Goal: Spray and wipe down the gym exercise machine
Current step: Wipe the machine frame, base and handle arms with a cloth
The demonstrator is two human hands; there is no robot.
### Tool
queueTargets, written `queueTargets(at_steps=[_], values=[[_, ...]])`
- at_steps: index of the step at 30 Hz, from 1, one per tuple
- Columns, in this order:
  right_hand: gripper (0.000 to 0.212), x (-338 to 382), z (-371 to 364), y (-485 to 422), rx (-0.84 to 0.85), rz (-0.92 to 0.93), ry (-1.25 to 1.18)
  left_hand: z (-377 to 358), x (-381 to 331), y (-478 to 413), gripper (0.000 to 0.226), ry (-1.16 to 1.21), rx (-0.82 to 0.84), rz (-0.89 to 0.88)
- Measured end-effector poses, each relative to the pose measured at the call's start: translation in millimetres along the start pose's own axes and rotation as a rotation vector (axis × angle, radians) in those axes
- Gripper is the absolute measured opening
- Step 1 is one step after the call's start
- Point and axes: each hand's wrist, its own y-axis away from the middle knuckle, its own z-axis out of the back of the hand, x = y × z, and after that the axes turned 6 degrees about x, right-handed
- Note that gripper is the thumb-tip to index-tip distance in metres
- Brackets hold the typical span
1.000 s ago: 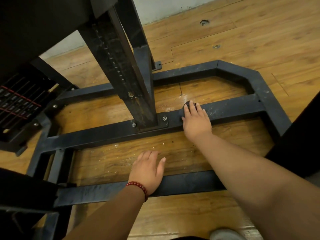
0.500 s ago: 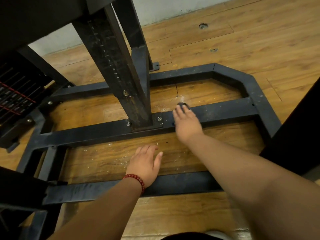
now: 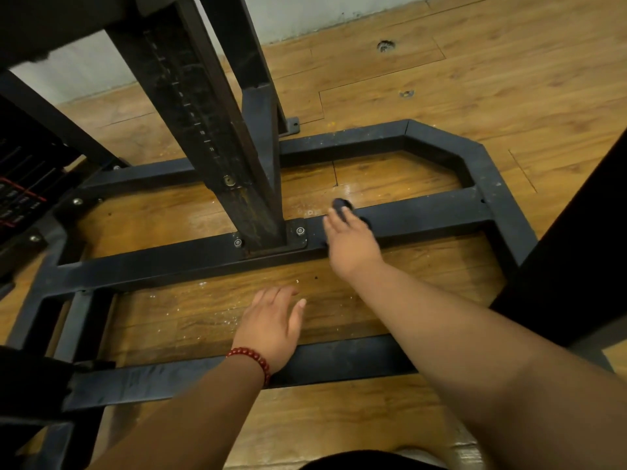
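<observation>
The gym machine's black steel base frame (image 3: 437,208) lies on a wooden floor, and an upright post (image 3: 217,130) is bolted to its middle crossbar. My right hand (image 3: 353,245) lies on that crossbar just right of the post, fingers stretched forward and blurred. It presses on a dark cloth (image 3: 341,204) that peeks out beyond the fingertips. My left hand (image 3: 271,323), with a red bead bracelet at the wrist, rests flat on the floor, its heel on the front bar (image 3: 339,361). No spray bottle is in view.
A weight stack (image 3: 20,195) with red markings sits at the left edge. A large dark object (image 3: 576,249) blocks the right side. A pale wall (image 3: 305,11) runs along the back. White specks dot the floor inside the frame.
My right hand has slid a little left along the crossbar toward the post, and more of the cloth shows past the fingers. My left hand stays where it was.
</observation>
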Motion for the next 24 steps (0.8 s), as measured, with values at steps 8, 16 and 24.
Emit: queueTargets(at_steps=[8,16,24], values=[[0.066,-41.7,12.6,20.4,0.013,-0.08,-0.023,1.4,1.2,-0.8,0.045,0.041,-0.003,0.003],[0.064,-6.6,15.5,0.1,-0.004,-0.147,-0.013,1.1,0.9,0.2,0.046,0.044,-0.022,-0.016],[0.069,-19.1,4.6,1.9,0.123,0.233,0.036,3.0,1.1,0.3,0.044,0.073,-0.012,0.005]])
